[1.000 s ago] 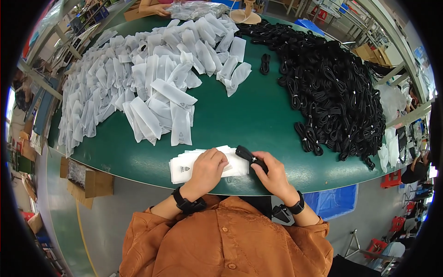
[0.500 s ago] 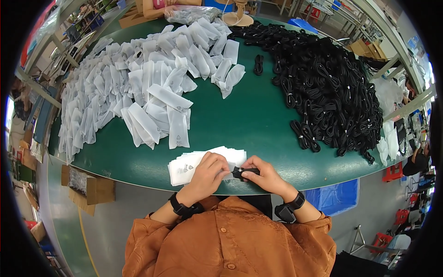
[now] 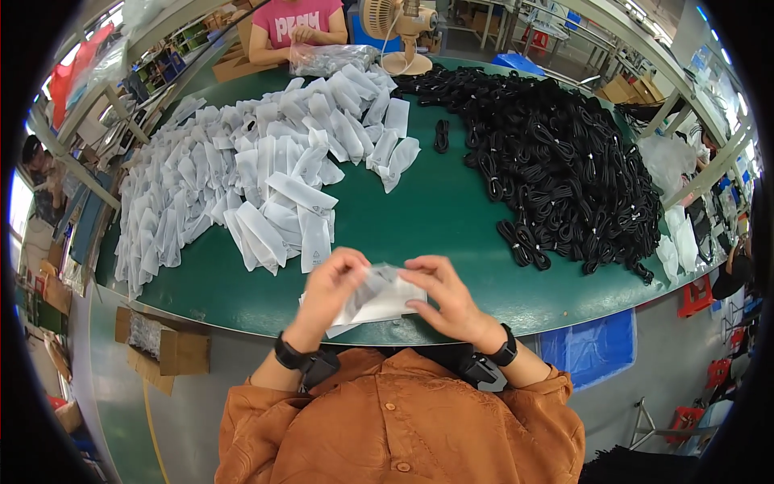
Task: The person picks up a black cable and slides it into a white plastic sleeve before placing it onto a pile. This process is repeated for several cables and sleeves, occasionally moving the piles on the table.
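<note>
Grasping a translucent white pouch between both hands, left hand and right hand are bagging; next, judging roughly, laying it among the filled pouches on the green worktop.

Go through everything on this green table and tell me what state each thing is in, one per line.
Left hand: raised over the table edge, grip closed on the white pouch.
Right hand: grip closed on the same pouch's other end.
White pouch: held up between both hands, contents not discernible.
Pile of white pouches: heaped loosely, lying flat.
Black cable bundles: coiled, tied, heaped.
Green table: bare in the middle.
</note>
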A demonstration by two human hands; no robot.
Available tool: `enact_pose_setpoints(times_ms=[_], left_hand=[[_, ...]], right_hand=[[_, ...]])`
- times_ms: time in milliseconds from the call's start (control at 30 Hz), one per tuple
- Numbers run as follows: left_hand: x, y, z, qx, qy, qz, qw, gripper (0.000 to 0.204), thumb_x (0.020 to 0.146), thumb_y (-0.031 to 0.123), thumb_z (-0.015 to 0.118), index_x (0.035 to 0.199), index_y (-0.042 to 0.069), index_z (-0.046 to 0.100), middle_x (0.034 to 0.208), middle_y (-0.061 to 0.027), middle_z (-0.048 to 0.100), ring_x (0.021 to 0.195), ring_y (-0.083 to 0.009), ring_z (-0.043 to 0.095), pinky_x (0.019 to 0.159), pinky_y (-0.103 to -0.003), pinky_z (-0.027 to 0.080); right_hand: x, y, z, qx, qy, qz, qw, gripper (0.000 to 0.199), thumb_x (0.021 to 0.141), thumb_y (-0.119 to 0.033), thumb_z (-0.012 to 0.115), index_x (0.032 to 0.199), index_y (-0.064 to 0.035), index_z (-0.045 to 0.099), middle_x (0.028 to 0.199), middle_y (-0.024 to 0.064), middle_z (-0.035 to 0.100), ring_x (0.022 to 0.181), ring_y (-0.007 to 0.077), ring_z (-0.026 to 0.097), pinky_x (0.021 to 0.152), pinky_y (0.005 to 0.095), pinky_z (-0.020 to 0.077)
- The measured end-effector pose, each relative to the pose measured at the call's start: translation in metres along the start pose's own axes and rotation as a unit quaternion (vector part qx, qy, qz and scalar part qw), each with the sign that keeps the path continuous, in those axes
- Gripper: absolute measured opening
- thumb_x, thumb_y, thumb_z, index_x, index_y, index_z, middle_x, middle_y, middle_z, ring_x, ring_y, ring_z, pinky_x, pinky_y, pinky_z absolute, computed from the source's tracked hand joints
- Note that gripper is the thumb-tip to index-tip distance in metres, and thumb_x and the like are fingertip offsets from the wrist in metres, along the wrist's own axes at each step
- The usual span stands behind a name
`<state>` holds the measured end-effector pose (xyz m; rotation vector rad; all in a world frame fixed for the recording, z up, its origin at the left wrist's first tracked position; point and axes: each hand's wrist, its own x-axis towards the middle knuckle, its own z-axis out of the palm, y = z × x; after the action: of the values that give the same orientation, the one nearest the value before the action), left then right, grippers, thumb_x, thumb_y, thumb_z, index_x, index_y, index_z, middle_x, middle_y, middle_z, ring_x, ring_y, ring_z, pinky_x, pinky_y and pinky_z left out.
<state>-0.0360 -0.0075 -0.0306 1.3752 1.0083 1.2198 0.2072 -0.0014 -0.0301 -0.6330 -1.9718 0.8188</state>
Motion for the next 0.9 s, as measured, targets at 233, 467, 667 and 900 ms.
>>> enact_pose_setpoints(times_ms=[233,467,667,900], left_hand=[[0.049,0.04,-0.068,0.11,0.273,0.128,0.947,0.019,0.095,0.015,0.064,0.111,0.003,0.063,0.103,-0.0023,0.061,0.085,-0.0106,0.057,0.074,-0.026,0.047],[-0.009,-0.011,0.018,0.306,-0.036,0.073,0.949,0.018,0.084,0.005,0.073,0.101,0.004,0.066,0.098,-0.0074,0.062,0.082,-0.0184,0.06,0.071,-0.03,0.049],[-0.016,-0.059,0.054,0.414,-0.012,0.206,0.886,0.012,0.086,0.007,0.072,0.094,0.003,0.064,0.092,-0.0099,0.062,0.074,-0.0225,0.06,0.065,-0.032,0.049],[-0.017,-0.059,0.056,0.302,0.013,0.077,0.95,0.01,0.087,0.006,0.071,0.091,0.0,0.063,0.085,-0.0088,0.061,0.067,-0.0204,0.057,0.063,-0.031,0.048]], right_hand=[[-0.039,0.063,-0.103,-0.486,0.148,0.143,0.849,0.049,0.079,-0.006,0.076,0.125,-0.0056,0.06,0.122,0.0192,0.053,0.11,0.0381,0.055,0.09,0.0431,0.0489],[-0.07,0.078,-0.107,-0.581,0.071,0.213,0.782,0.041,0.077,-0.005,0.074,0.115,0.0012,0.059,0.108,0.0177,0.054,0.098,0.0382,0.053,0.083,0.0459,0.0477],[-0.072,0.066,-0.084,-0.552,0.069,0.157,0.816,0.025,0.081,-0.002,0.068,0.103,0.002,0.06,0.099,0.017,0.055,0.09,0.0362,0.054,0.076,0.0447,0.048],[-0.061,0.015,-0.045,-0.292,0.087,0.157,0.939,0.018,0.086,-0.002,0.066,0.103,0.0006,0.061,0.091,0.0173,0.059,0.08,0.0378,0.061,0.068,0.0458,0.0502]])
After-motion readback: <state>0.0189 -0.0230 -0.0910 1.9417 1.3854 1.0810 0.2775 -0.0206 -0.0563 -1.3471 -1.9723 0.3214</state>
